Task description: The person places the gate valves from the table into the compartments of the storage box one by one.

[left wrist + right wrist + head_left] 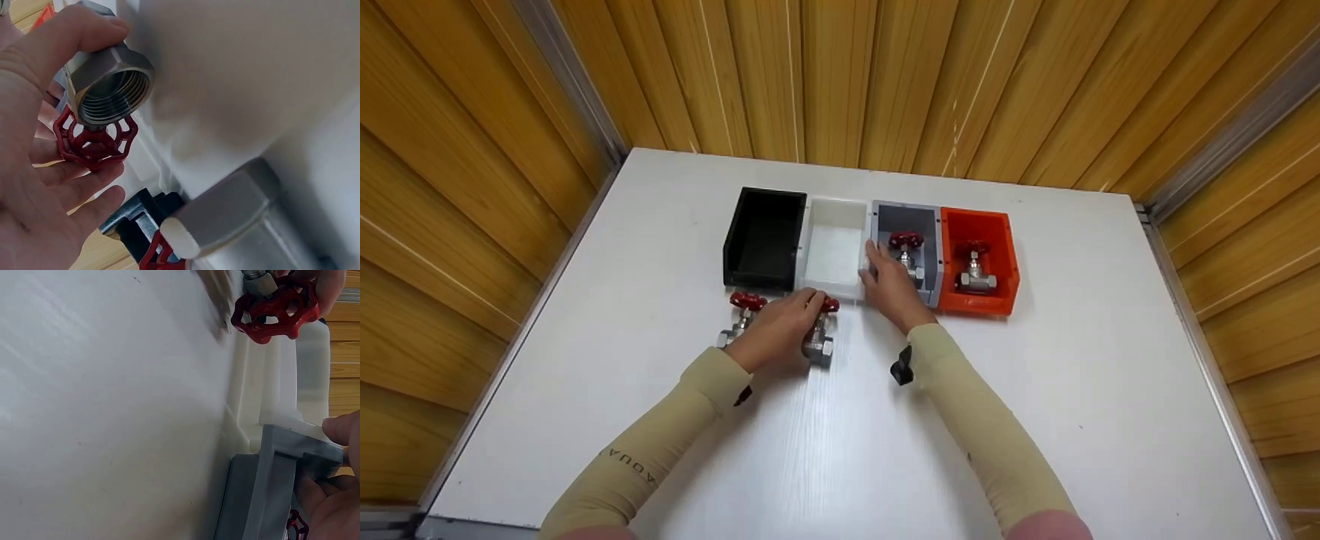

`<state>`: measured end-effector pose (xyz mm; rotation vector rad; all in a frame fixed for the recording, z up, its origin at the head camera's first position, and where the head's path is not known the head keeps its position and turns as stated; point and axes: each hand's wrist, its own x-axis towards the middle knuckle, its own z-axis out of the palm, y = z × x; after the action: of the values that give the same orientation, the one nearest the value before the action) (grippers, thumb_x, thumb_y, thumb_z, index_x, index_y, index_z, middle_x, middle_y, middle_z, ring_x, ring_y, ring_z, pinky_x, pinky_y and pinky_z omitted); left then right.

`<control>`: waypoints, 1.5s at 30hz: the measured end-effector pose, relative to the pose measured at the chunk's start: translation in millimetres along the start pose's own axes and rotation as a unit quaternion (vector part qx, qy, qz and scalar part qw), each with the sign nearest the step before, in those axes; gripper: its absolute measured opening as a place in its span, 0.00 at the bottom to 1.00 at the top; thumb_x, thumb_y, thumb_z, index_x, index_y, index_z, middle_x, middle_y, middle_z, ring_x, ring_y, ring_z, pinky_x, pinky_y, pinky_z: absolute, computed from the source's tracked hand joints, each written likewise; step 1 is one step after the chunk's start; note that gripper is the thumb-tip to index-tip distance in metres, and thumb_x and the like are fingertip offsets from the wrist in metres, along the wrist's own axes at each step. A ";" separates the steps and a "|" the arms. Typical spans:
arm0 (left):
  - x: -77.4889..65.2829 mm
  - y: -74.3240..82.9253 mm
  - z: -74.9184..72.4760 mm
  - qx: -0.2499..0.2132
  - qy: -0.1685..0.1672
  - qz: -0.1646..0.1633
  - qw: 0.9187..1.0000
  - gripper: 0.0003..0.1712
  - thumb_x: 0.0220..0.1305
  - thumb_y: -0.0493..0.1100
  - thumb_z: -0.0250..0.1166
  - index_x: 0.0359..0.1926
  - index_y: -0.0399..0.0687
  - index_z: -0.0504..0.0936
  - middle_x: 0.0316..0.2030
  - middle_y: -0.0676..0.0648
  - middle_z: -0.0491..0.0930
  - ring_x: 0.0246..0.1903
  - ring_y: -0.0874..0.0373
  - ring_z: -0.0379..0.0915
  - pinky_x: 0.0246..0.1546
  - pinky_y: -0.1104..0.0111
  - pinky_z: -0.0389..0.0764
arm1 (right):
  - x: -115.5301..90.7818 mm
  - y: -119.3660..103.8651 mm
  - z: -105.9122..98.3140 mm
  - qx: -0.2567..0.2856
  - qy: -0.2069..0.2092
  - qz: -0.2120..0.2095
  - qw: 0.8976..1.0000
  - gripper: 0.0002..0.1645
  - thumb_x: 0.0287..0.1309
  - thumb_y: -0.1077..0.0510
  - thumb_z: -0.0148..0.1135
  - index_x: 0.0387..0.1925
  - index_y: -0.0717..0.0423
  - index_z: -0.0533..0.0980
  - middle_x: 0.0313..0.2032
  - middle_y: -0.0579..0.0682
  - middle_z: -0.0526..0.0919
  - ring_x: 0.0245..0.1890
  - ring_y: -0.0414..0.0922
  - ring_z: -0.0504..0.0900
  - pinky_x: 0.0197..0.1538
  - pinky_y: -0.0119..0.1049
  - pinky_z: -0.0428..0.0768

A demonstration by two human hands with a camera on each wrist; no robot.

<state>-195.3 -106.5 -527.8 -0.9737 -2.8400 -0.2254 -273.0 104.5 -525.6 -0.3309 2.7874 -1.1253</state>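
Note:
My left hand [784, 326] grips a metal gate valve [819, 349] with a red handwheel, just in front of the white bin [838, 289]. In the left wrist view the thumb lies on the valve's threaded hex end [112, 79], and fingers reach behind the handwheel [95, 140]. A second valve [747, 303] stands to the left, partly hidden by that hand. My right hand [896, 291] pinches the side wall where the white bin meets the grey bin [270, 489], its fingers inside the grey one. Another red-wheeled valve [907, 240] sits in the grey bin, partly covered by the hand.
The bins stand side by side in a row on the white table [1072, 375]. At the left end is a black bin [765, 277]; at the right end, an orange bin [1011, 262] holds a valve [976, 280]. Wood-patterned panels [840, 82] enclose the table.

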 end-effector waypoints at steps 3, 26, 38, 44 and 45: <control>2.5 -0.2 -2.5 0.002 -0.006 -0.005 1.000 0.51 0.33 0.42 0.73 0.62 0.38 0.62 0.54 0.41 0.69 0.54 0.51 0.70 0.54 0.61 0.74 | 0.3 0.2 0.7 -0.002 0.007 -0.001 1.000 0.36 0.63 0.52 0.51 0.69 0.50 0.51 0.69 0.60 0.50 0.70 0.54 0.51 0.70 0.45 0.52; 19.7 -3.6 -20.2 0.016 0.018 0.005 1.000 0.54 0.31 0.50 0.77 0.61 0.37 0.62 0.54 0.40 0.69 0.54 0.49 0.69 0.55 0.61 0.73 | 0.1 -1.2 1.3 0.014 0.003 0.009 1.000 0.37 0.63 0.53 0.52 0.69 0.49 0.50 0.70 0.59 0.48 0.70 0.52 0.49 0.69 0.45 0.53; 32.1 -5.8 -25.8 0.019 0.012 -0.005 1.000 0.59 0.26 0.54 0.79 0.61 0.37 0.62 0.53 0.40 0.69 0.51 0.49 0.71 0.52 0.61 0.75 | -0.7 -1.8 0.3 0.016 -0.008 0.017 1.000 0.37 0.63 0.53 0.51 0.70 0.47 0.48 0.71 0.57 0.45 0.70 0.52 0.46 0.70 0.45 0.51; 38.1 -9.7 -28.8 0.019 0.006 -0.010 1.000 0.60 0.25 0.55 0.79 0.61 0.38 0.61 0.53 0.41 0.68 0.50 0.49 0.72 0.50 0.60 0.76 | -1.1 -2.5 0.5 0.006 -0.005 0.019 1.000 0.37 0.63 0.53 0.51 0.70 0.46 0.48 0.71 0.56 0.46 0.70 0.54 0.48 0.70 0.46 0.52; 39.0 -10.5 -29.3 0.020 0.008 -0.011 1.000 0.60 0.25 0.55 0.79 0.61 0.37 0.61 0.53 0.41 0.68 0.50 0.49 0.71 0.50 0.60 0.76 | -1.3 -2.6 0.5 0.004 -0.003 0.018 1.000 0.37 0.63 0.53 0.51 0.70 0.46 0.49 0.71 0.57 0.46 0.70 0.54 0.48 0.69 0.46 0.52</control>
<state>-230.1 -96.7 -493.5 -0.9301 -2.8309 -0.1755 -271.3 102.6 -524.1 -0.2814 2.7723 -1.1255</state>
